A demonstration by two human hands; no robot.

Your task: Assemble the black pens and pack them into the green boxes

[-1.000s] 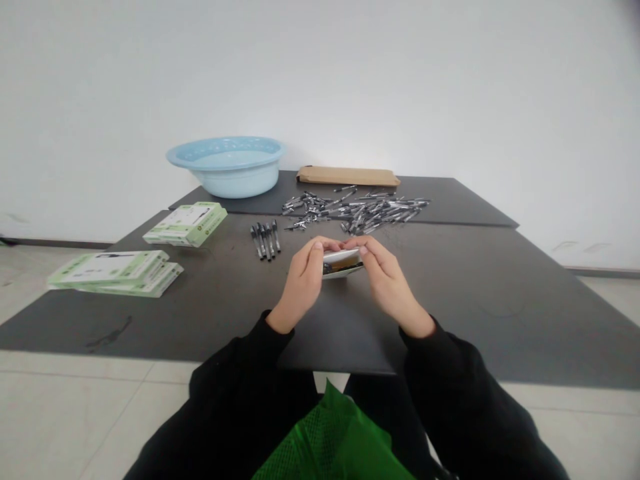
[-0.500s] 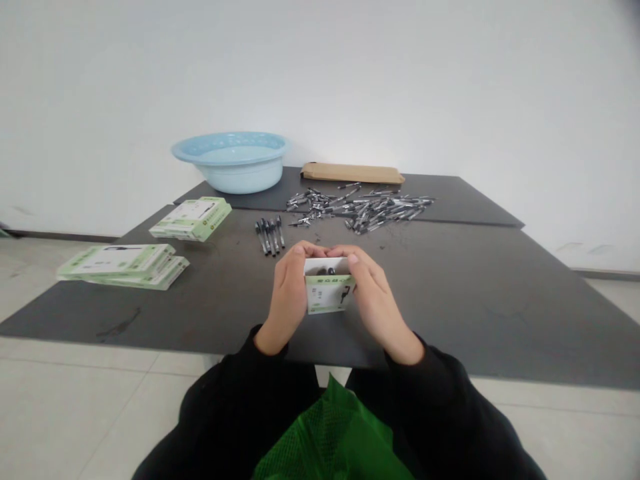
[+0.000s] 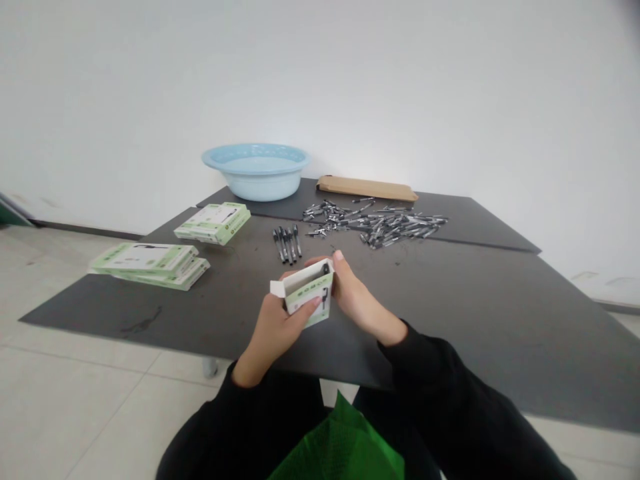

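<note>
A small green-and-white pen box (image 3: 313, 293) is held over the near edge of the table, its top flap standing up at the left. Through the opening a dark pen end (image 3: 326, 269) shows at the right side. My left hand (image 3: 280, 323) grips the box from the left and below, thumb pressed on the front. At the box's right end, my right hand (image 3: 353, 290) is wrapped round it, with the thumb up at the top corner and other fingers hidden behind. Just beyond the box lies a short row of several black-capped pens (image 3: 287, 244).
Loose pens (image 3: 400, 227) lie heaped at the back centre-right, before a brown cardboard package (image 3: 367, 187). A light blue basin (image 3: 257, 177) stands at the back left. Two stacks of pen boxes, a nearer stack (image 3: 150, 261) and a farther stack (image 3: 214, 222), rest on the dark table (image 3: 475, 320).
The box has turned and tilted, with its open top now facing up and a side flap showing. My left hand has moved its thumb onto the front. The view has shifted slightly left.
</note>
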